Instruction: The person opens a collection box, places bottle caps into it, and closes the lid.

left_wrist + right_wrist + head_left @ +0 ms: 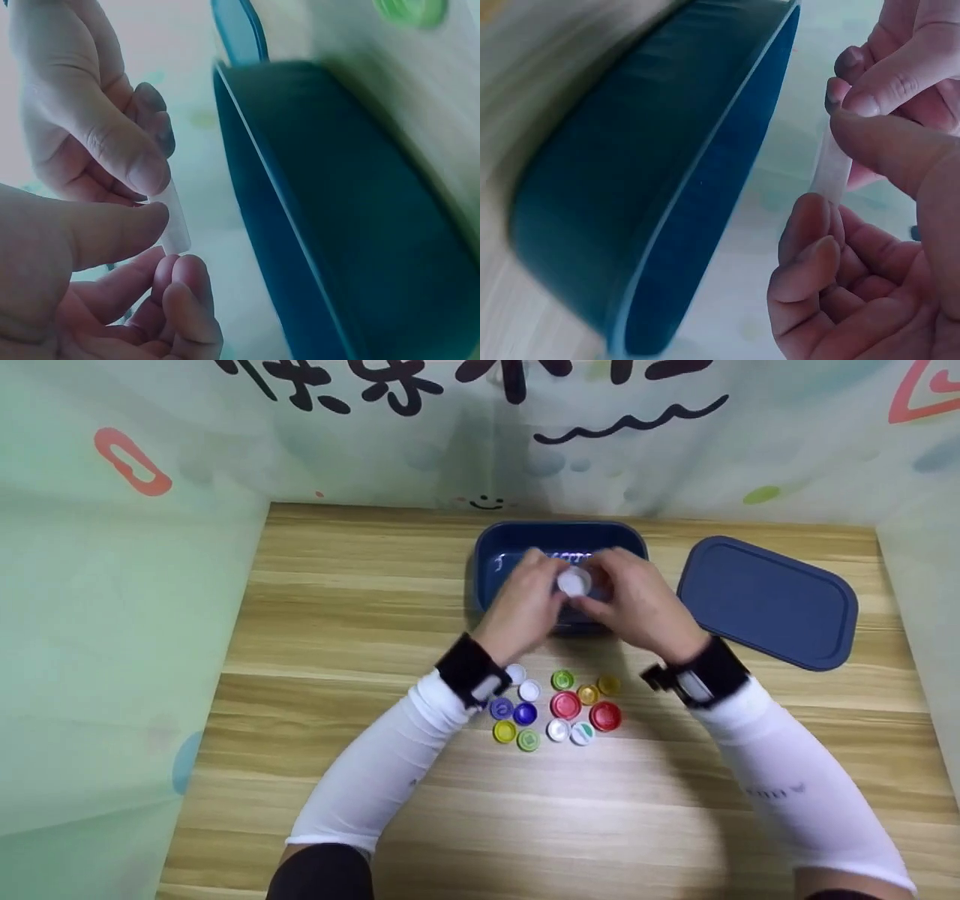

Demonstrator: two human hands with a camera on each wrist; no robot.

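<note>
A round white bottle cap (574, 583) is held up between both hands over a dark blue open box (484, 562). My left hand (525, 598) pinches one side of the cap, and my right hand (646, 604) grips the opposite side. In the left wrist view the cap (177, 221) is seen edge-on, with thumbs and fingertips of both hands on it. The right wrist view likewise shows the cap's pale edge (831, 166) beside the box wall (630, 150). The hands hide part of the box's inside.
Several coloured caps lie on the wooden table in front of the box, among them a red cap (565, 705), a blue cap (525, 713) and a yellow cap (505, 731). A dark blue lid (769, 601) lies to the right. A printed cloth (375, 457) hangs behind.
</note>
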